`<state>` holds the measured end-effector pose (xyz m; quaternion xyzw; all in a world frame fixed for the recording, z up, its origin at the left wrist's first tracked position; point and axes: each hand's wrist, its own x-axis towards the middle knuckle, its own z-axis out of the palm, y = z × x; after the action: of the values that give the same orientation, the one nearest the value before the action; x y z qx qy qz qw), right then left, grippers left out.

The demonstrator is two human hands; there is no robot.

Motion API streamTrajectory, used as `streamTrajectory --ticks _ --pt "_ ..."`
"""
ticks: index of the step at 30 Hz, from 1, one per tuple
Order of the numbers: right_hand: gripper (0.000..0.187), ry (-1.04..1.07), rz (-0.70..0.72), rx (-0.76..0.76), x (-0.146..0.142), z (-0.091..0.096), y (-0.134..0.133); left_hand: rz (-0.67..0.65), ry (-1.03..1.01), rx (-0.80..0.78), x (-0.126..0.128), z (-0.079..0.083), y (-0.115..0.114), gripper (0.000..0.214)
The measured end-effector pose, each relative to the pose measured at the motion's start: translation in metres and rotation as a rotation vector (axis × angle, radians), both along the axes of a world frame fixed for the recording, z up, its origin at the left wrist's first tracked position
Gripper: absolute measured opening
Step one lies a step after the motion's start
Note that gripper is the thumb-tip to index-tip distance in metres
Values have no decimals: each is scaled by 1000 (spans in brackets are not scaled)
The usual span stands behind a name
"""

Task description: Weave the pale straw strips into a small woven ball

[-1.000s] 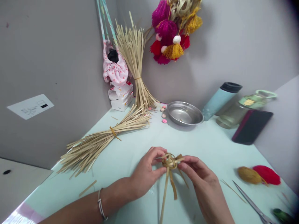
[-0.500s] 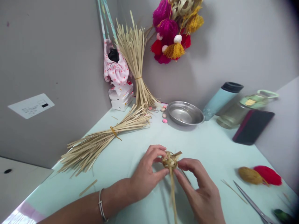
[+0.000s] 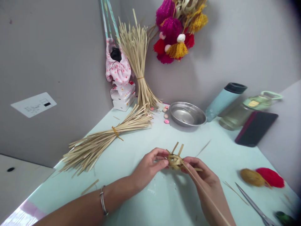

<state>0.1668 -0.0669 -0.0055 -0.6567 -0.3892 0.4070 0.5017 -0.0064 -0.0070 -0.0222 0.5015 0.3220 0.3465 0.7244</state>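
A small ball woven from flat straw strips [image 3: 175,161] is held over the pale green table between my two hands. My left hand [image 3: 147,166] is closed on its left side, thumb in front and fingers behind. On the opposite side my right hand [image 3: 207,183] pinches the ball, with the fingers partly hidden behind it. Two short strip ends stick up from the top, and another pokes out to the right. A long straw strip [image 3: 207,192] runs from the ball across my right hand to the lower edge of view.
Tied straw bundles [image 3: 105,138] lie at left and stand in the corner. Behind are a steel bowl [image 3: 188,114], pink discs, a tumbler [image 3: 225,100], a bottle and a phone [image 3: 256,128]. Yarn [image 3: 270,177] and scissors [image 3: 252,202] lie right. Tassels [image 3: 175,34] hang on the wall.
The woven ball has been turned and shifted slightly right. Its long strip, which hung straight down, now slants over my right hand. Short strip ends now point upward.
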Motion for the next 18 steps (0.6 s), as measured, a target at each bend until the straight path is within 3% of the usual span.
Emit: streamTrajectory --ticks 10,13,16,18 --pt "28 -59 67 -29 5 -10 0 -77 3 -87 1 2 2 31" --pt "30 -39 68 -39 4 -9 1 -136 -91 -194 0 3 1 29" --pt "34 -35 29 -26 2 -6 1 -214 -192 -300 -1 2 2 27" --pt "35 -113 -50 41 1 -5 0 -173 -220 -315 -1 2 3 25"
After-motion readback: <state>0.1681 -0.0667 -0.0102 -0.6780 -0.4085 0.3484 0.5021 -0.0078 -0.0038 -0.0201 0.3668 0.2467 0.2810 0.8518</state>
